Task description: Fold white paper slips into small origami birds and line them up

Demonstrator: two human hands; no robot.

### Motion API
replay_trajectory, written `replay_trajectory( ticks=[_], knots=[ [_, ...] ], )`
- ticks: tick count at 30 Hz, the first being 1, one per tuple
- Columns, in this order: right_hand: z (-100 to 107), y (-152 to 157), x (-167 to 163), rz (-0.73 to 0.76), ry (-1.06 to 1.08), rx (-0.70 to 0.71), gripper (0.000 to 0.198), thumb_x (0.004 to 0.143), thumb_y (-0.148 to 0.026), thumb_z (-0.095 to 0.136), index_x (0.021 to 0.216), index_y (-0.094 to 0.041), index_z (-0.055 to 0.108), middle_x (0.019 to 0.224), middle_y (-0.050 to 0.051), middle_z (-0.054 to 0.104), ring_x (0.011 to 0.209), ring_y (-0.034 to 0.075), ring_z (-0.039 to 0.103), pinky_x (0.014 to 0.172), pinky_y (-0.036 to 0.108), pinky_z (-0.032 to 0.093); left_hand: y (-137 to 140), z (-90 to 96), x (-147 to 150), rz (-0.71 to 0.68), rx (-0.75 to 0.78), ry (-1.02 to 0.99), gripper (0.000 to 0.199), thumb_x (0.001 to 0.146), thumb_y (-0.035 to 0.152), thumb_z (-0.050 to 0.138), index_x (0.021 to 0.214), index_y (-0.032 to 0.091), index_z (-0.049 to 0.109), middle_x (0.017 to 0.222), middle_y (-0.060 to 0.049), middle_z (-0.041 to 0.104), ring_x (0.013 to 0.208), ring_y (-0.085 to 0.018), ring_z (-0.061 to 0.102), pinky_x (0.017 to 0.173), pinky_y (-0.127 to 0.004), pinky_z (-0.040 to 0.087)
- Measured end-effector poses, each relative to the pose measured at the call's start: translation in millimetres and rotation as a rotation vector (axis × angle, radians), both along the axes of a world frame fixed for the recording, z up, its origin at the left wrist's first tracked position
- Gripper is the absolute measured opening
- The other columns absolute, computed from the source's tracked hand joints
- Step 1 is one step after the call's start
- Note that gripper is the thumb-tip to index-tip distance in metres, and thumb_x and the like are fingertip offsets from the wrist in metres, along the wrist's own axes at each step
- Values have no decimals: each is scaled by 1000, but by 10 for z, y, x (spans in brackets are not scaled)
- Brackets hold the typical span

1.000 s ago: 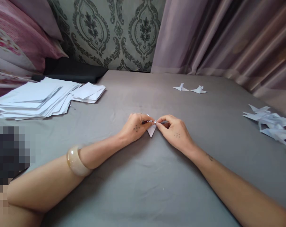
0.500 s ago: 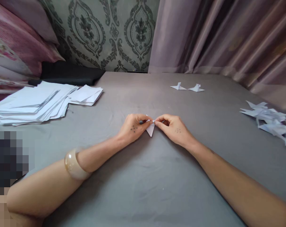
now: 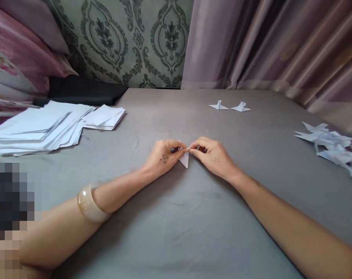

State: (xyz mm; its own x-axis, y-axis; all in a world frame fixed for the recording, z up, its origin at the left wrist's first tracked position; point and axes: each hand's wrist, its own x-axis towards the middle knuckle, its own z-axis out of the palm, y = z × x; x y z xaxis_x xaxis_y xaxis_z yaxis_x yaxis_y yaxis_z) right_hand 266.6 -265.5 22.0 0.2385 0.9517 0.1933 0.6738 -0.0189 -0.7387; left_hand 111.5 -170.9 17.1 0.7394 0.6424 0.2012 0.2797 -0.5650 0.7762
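Between my two hands is a small piece of folded white paper (image 3: 185,160), its pointed end hanging down toward me. My left hand (image 3: 166,156) pinches it from the left with thumb and fingertips. From the other side my right hand (image 3: 210,155) has thumb and fingers closed on its upper right edge. The fingertips of both hands nearly meet, and they hide most of the paper's upper part. A pale bangle (image 3: 91,204) circles my left forearm.
Stacked white sheets (image 3: 33,126) lie at the left, with a smaller paper stack (image 3: 105,117) beside them. Two folded paper birds (image 3: 241,107) stand at the back. A heap of folded paper shapes (image 3: 333,143) sits at the right. Black cloth (image 3: 85,91) lies back left on the grey-covered surface (image 3: 193,232).
Both hands stay in nearly the same place, still pinching the folded paper. The paper's hanging point has shifted slightly to the right, and less of its right side shows.
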Motion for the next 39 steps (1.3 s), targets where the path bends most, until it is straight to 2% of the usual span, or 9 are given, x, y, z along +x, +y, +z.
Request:
replay_trajectory(
  ticks=[7, 13, 17, 20, 23, 26, 29, 34, 39],
  knots=[
    [4, 29, -18, 14, 1, 37, 11, 83, -22, 60, 78, -22, 69, 83, -2, 64, 70, 10, 53, 66, 24, 39, -17, 34, -1, 60, -21, -34, 17, 83, 26, 57, 81, 18, 72, 81, -2, 70, 77, -16, 63, 72, -26, 46],
    [-72, 137, 68, -18, 33, 113, 12, 83, -22, 59, 83, -21, 71, 85, 0, 66, 76, 12, 57, 70, 25, 41, 48, -39, 0, 99, 155, 107, 20, 76, 35, 68, 90, 19, 67, 89, -4, 66, 88, -21, 56, 80, -34, 44],
    [-112, 157, 122, -167, 25, 175, 20, 83, -19, 56, 98, -20, 69, 92, 2, 68, 73, 12, 58, 72, 26, 44, 65, -38, 6, 114, 203, 158, 8, 78, 25, 63, 74, 19, 65, 85, -4, 64, 82, -20, 54, 81, -36, 43],
    [-106, 94, 81, -259, -35, 143, 17, 81, -19, 56, 94, -20, 68, 88, 1, 68, 67, 12, 57, 68, 27, 44, 53, -13, 14, 150, 216, 169, 11, 77, 23, 61, 68, 18, 62, 80, -4, 64, 80, -19, 55, 81, -36, 44],
    [-93, 0, -40, -207, -133, 83, 11, 83, -21, 57, 83, -23, 67, 83, 0, 67, 68, 12, 57, 68, 27, 43, 37, -3, 14, 222, 229, 199, 14, 77, 24, 60, 64, 18, 61, 79, -5, 64, 81, -20, 55, 82, -37, 44],
    [-95, -66, -159, -70, -240, 29, 11, 85, -26, 58, 88, -24, 68, 92, 1, 65, 77, 14, 58, 70, 28, 43, 27, -18, 4, 291, 269, 182, 15, 77, 26, 59, 66, 18, 63, 95, -8, 65, 95, -24, 54, 89, -39, 43],
    [-109, -69, -185, 3, -362, 10, 15, 88, -28, 56, 96, -23, 68, 98, 3, 63, 90, 17, 58, 75, 29, 43, 22, -35, -8, 259, 297, 169, 12, 76, 27, 59, 69, 19, 65, 118, -8, 61, 110, -27, 50, 97, -42, 39],
    [-114, -10, -56, -78, -442, -18, 18, 91, -29, 51, 93, -22, 68, 97, 5, 62, 92, 19, 57, 76, 30, 42, 21, -22, -15, 178, 270, 191, 14, 73, 20, 54, 78, 19, 66, 101, -6, 67, 96, -25, 56, 92, -43, 41],
    [-93, 10, 25, -213, -500, 9, 20, 91, -23, 48, 98, -21, 67, 102, 8, 62, 96, 22, 56, 76, 32, 42, 17, -12, -18, 171, 213, 208, 24, 75, 22, 52, 89, 21, 71, 100, -7, 66, 98, -26, 56, 93, -44, 39]
  ],
)
